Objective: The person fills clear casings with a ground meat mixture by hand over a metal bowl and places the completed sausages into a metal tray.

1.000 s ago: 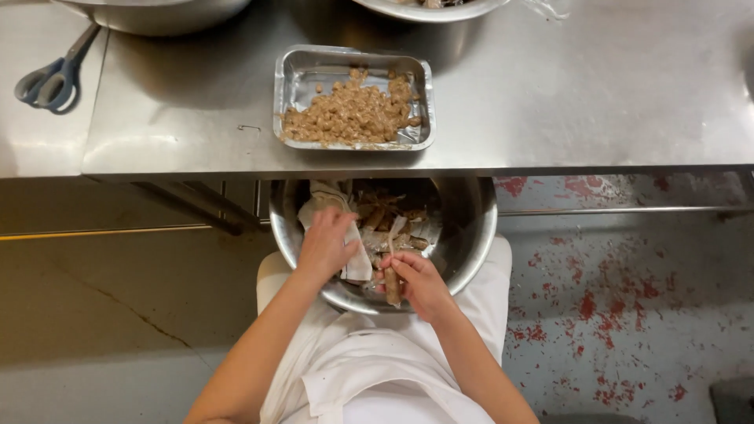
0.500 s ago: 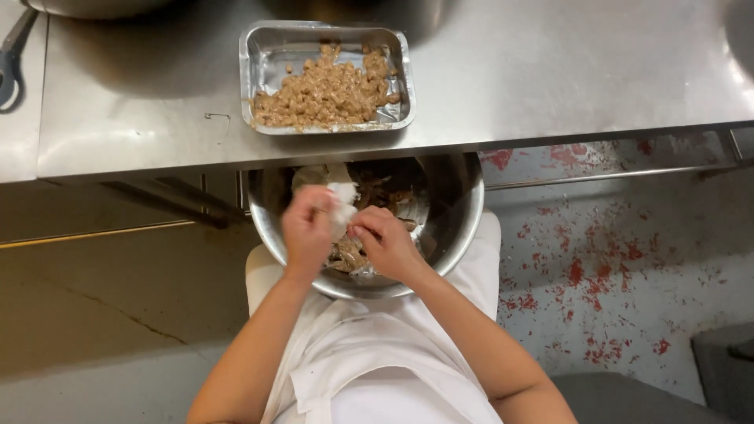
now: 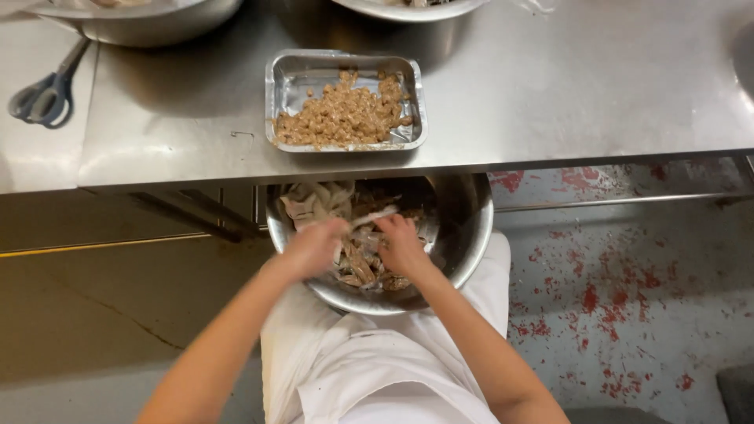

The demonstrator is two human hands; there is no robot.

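Observation:
A steel bowl [image 3: 465, 235] rests on my lap below the table edge, filled with brown and pale scraps. Both hands are inside it. My left hand [image 3: 312, 247] and my right hand [image 3: 400, 243] pinch the two ends of a thin pale strip [image 3: 371, 217] stretched between them over the scraps. On the steel table [image 3: 589, 86] just above the bowl stands a foil tray [image 3: 292, 78] holding a heap of small brown pieces [image 3: 345, 118].
Grey-handled scissors [image 3: 43, 94] lie at the table's left. Two large steel bowls [image 3: 141, 20] sit along the far edge, cut off by the frame. The floor [image 3: 628, 298] to the right is speckled with red.
My hands have moved apart inside the bowl, pulling a pale strip out between them. The view has shifted, so the tray and bowl sit lower in the frame.

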